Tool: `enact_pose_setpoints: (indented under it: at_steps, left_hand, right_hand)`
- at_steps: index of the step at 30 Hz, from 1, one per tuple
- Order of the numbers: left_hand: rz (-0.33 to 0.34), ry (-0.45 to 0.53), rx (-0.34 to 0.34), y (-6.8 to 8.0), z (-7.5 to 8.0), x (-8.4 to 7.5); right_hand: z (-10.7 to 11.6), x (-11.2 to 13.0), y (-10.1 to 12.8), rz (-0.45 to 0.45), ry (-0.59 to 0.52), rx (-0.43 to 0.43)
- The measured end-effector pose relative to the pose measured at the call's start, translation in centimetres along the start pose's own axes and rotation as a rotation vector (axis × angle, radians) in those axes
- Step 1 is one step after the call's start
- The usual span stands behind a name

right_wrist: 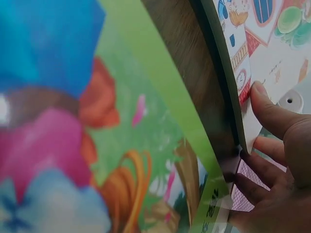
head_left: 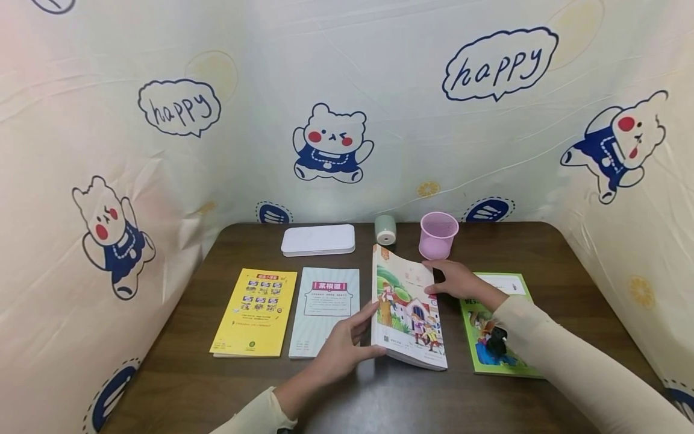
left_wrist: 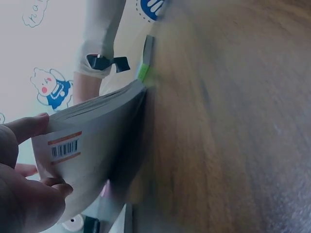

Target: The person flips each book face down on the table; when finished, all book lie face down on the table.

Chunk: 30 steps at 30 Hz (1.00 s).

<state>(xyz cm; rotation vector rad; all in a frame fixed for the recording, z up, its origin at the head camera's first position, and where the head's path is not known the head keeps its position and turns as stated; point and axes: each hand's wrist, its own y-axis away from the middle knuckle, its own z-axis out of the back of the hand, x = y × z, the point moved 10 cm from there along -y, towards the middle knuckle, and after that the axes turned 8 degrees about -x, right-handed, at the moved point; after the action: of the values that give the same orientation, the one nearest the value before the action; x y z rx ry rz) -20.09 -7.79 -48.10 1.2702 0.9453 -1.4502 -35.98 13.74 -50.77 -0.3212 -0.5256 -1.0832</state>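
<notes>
A thick book (head_left: 403,319) with a white, illustrated cover is held between both hands, its left side raised above the table. My left hand (head_left: 343,346) grips its left edge near the bottom; in the left wrist view the thumb and fingers lie around this edge beside the barcode (left_wrist: 64,147) on the back cover. My right hand (head_left: 459,279) pinches the upper right edge, the thumb (right_wrist: 265,104) on the front cover and fingers behind. A green book (head_left: 501,337) lies partly under the right forearm. Left of the held book lies a light blue book (head_left: 325,310).
A yellow book (head_left: 255,313) lies at the left of the brown table (head_left: 179,337). Along the back stand a white flat case (head_left: 318,240), a small green cylindrical object (head_left: 385,229) and a pink cup (head_left: 438,235). A printed cloth (head_left: 244,150) surrounds the table's back and sides.
</notes>
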Motion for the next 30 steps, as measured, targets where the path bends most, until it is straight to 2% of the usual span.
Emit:
enact_pose_setpoints:
  at_steps: [9,15,24,30]
  left_hand:
    - [-0.047,0.045,-0.009,0.3,0.3,-1.4]
    - [-0.064,0.087,-0.002,0.4,0.2,-2.1]
    - [-0.085,0.082,-0.008,0.6,0.0,-3.0]
    - [-0.11,0.071,-0.025,0.8,0.0,-3.7]
  right_hand:
    - [-0.7,1.1,-0.3,0.019,-0.045,0.019]
    - [-0.6,2.5,-0.5,0.043,-0.166,0.012]
    - [0.2,4.9,-0.7,0.051,-0.32,-0.008]
    - [1.0,6.8,-1.2,0.11,-0.402,-0.019]
